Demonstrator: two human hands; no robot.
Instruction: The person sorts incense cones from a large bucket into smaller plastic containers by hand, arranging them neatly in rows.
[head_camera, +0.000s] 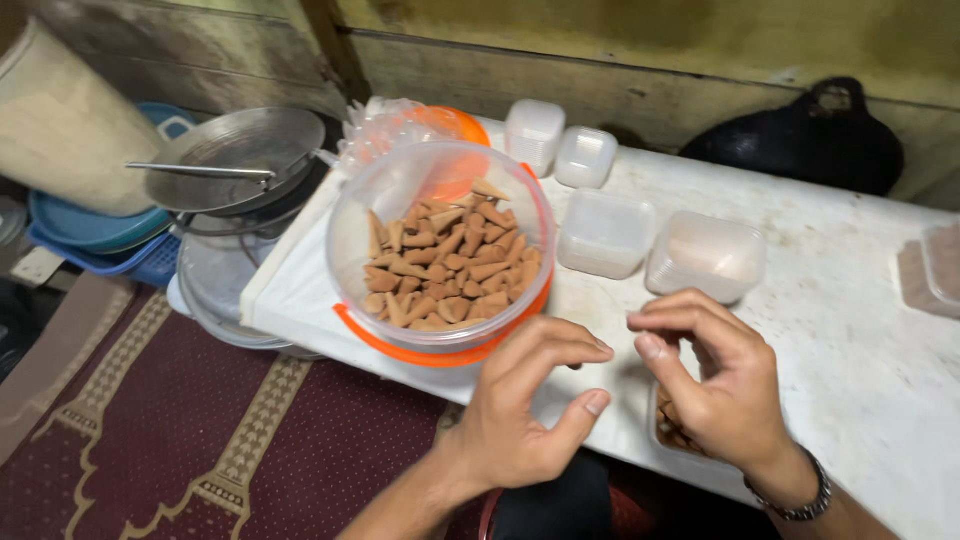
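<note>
A clear round tub (345, 235) with an orange base holds a heap of small brown cones (450, 265). It stands on a white table (860, 350) at its left end. My left hand (525, 410) hovers just in front of the tub, fingers curled and apart, holding nothing I can see. My right hand (720, 375) is beside it, fingers bent toward the thumb over a small clear container (668, 425) that has some cones in it. Whether the right fingers pinch a cone is hidden.
Several empty clear square containers (605, 235) and lids (533, 130) lie behind the hands. A black bag (800, 145) rests against the wooden wall. Left of the table are metal pans (240, 155), blue basins (90, 235) and a dark red patterned rug (150, 440).
</note>
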